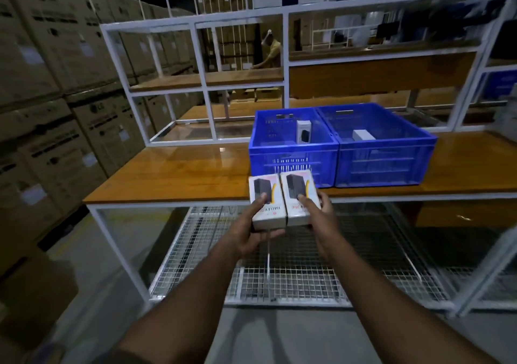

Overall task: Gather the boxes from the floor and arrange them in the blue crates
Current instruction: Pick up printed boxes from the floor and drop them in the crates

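Left hand (253, 230) grips one box (265, 202), right hand (317, 214) grips its twin (300, 197); best carry both level over the left crate (291, 151) rim, then lower gently.

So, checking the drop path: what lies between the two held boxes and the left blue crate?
Head view: only the bare front strip of the wooden tabletop separates the held boxes from the left blue crate.

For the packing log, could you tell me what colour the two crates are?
Both crates are blue, clearest in the head view.
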The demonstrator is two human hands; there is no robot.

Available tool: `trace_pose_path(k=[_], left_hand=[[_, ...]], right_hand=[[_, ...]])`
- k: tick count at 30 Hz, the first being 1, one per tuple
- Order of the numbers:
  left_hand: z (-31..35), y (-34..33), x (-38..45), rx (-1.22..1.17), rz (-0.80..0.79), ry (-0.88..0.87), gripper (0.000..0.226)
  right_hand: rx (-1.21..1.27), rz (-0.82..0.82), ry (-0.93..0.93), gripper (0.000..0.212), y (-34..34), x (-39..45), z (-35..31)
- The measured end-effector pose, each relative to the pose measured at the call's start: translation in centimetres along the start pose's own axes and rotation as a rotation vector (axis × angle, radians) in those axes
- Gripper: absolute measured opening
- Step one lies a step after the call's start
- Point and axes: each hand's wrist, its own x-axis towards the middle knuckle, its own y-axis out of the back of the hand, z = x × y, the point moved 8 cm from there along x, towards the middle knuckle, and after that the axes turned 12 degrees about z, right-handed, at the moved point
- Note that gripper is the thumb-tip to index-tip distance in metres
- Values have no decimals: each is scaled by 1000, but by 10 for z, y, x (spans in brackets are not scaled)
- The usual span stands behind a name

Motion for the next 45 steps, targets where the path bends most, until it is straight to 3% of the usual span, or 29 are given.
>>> trace_pose_path(k=[4,7,9,13,16,19,23,27,31,36,42,45], left_hand=[[46,-40,64,47,-19,-104,54],[86,-66,117,68,65,-197,85],[112,-76,147,54,159,-246,95],[151,-91,194,35,298,-395,69],[174,-93,215,335,470,-619,85],[187,-102,228,721,645,-837,76],[200,-116,248,920,715,-900,66],[210,-127,272,1039,661,-922,62],[199,-126,305,1144,527,-826,48],[168,-127,334,1238,342,-752,41],[151,-134,358,1400,125,-559,58],[149,-137,359,1428,122,-566,57]], right_hand=[[33,41,61,43,-21,82,-26],[17,45,99,47,-38,145,-51],[11,28,105,48,-51,184,-67],[-87,58,181,56,-67,251,-87],[-370,139,294,60,-68,287,-91],[-577,174,410,54,-71,311,-95],[-730,186,519,48,-79,332,-104],[-935,165,534,46,-83,351,-97],[-1148,116,452,42,-83,360,-68],[-1159,157,465,40,-95,366,-66],[-1295,2,455,31,-111,365,-55],[-1341,-36,427,45,-112,363,-51]])
